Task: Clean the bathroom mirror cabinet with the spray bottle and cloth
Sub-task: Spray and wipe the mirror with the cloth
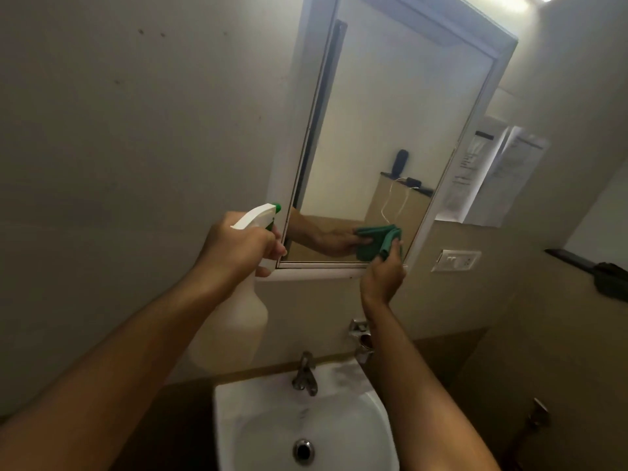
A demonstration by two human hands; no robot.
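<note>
**Mirror cabinet cleaning: wiping at lower right corner, most of the glass unassessed**

Head view (1 camera only). The left hand (238, 246) is curled round the neck and trigger of a white spray bottle (234, 321), its green-tipped nozzle (277, 208) held just beside the lower left edge of the mirror cabinet (421, 239) and pointing toward the glass. The translucent bottle body hangs below the hand, in front of the wall. The right hand (384, 277) pinches a folded green cloth (387, 241) and presses it to the mirror glass (390, 113) at the lower right corner, close to the white frame; the cloth's reflection meets it there.

Below the cabinet stand a white washbasin (238, 396) and a chrome tap (306, 372). A switch plate (455, 260) is on the wall to the right.

Assessment: work is under way, with both tools in hand and the cloth on the glass. No droplets, streaks or wet film can be made out, so which areas are already wiped cannot be told. Judged outstanding: the upper glass, the frame, and the cabinet's bottom ledge.
</note>
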